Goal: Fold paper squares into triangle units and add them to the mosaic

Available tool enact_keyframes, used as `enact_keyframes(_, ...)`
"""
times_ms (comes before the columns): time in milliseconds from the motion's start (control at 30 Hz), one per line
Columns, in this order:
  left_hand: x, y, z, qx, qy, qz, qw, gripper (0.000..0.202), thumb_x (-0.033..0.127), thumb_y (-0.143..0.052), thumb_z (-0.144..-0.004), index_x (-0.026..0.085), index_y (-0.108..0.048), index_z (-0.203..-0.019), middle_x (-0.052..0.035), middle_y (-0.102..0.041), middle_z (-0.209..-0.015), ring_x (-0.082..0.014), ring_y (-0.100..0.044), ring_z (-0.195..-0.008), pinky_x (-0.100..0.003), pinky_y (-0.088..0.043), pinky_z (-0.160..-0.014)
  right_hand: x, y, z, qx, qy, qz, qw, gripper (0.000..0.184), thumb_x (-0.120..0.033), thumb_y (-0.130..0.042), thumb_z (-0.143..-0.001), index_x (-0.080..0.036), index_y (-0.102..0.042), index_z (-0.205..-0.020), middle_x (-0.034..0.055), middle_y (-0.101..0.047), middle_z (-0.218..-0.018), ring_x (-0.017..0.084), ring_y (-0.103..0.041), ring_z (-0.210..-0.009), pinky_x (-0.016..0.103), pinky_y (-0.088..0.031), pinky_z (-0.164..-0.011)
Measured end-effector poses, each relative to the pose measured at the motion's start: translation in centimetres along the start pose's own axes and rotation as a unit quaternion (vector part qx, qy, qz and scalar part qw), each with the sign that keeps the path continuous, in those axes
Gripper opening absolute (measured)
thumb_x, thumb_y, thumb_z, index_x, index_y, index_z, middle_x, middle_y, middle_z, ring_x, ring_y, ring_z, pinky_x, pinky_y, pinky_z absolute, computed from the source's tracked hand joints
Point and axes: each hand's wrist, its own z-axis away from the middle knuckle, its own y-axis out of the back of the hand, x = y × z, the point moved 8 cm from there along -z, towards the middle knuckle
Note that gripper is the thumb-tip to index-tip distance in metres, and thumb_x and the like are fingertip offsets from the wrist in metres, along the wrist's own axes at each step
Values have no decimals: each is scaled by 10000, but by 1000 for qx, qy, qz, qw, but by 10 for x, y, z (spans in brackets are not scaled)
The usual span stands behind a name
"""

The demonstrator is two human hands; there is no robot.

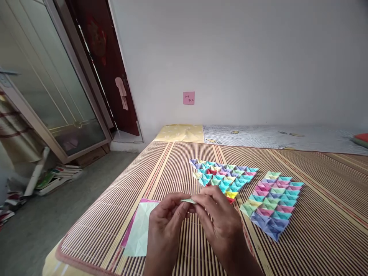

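Note:
Between the fingertips of both hands is a small folded piece of pale green paper (188, 200), mostly covered by the fingers. My left hand (166, 224) pinches it from the left, thumb against the near side. My right hand (220, 222) grips its other end, fingers closed. By my left wrist lies a creased pale green paper sheet (138, 234) on top of a magenta sheet (128, 230). Beyond my right hand, folded paper pieces (224, 176) in many colours sit in rows. Farther right is a second group of folded paper pieces (273, 203).
A slatted bamboo mat (115, 214) covers the bed, with a patterned sheet (258, 136) along the wall. A pink note (189, 98) is stuck to the wall. On the floor at left lie several books (57, 178) near a glass door (66, 96).

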Motion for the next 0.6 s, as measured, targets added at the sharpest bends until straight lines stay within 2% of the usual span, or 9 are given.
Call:
enact_keyframes(167,3,0,-4,11,-38,17,999,143,335,-759,-897,192,-768,-897,-31,-734,-807,-165,-675,-759,-232,-548,-715,4,8,-1,23,-52,-64,996,167,-129,-607,-988,-246,-714,-1038,39,-664,-966,190,-701,-899,302,-607,-749)
enact_keyframes(333,-1,-1,-6,-5,-37,59,998,107,305,-773,-892,203,-748,-918,-20,-727,-846,-164,-697,-815,-230,-559,-772,16,9,-1,15,-127,-136,982,98,-221,-650,-987,-260,-737,-964,31,-701,-944,196,-703,-906,282,-592,-708)
enact_keyframes(500,0,1,-5,2,-40,24,999,155,333,-753,-907,187,-738,-858,-23,-723,-798,-155,-679,-761,-220,-560,-729,21,2,0,-4,-163,-200,966,120,-223,-648,-987,-232,-722,-894,17,-689,-861,176,-689,-836,282,-571,-735)
enact_keyframes(600,1,2,-3,10,-34,5,999,168,338,-748,-909,182,-731,-850,-23,-718,-780,-156,-677,-747,-220,-560,-706,20,-1,1,11,-169,-218,961,124,-222,-647,-979,-217,-694,-865,23,-681,-855,177,-680,-827,288,-568,-737)
